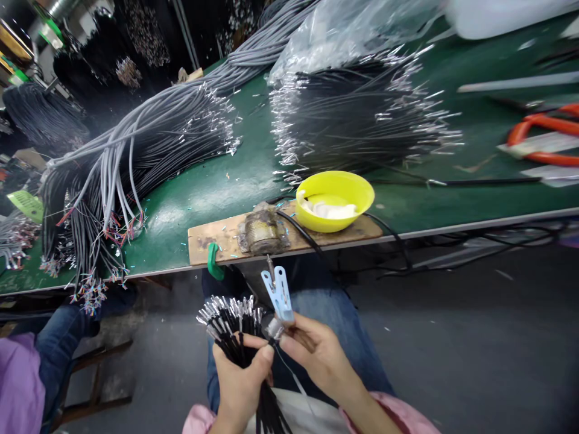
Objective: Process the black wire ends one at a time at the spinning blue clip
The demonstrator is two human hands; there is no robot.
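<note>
Above my lap, my left hand is closed around a bundle of black cables, their bare silvery wire ends fanned upward. My right hand is pinched beside it, its fingertips meeting my left thumb at a small silvery piece. What exactly the right fingers grip is hidden. A light blue clothespin rises just above them, its lower end touching the right fingers. The clothespin's upper end meets the shaft of a small grimy motor. From the fingertips a thin pale strand hangs down.
The motor sits on a wooden board held by a green clamp. A yellow bowl holds white material. Cable heaps and grey cables cover the green table. Orange-handled scissors lie right. Another person sits left.
</note>
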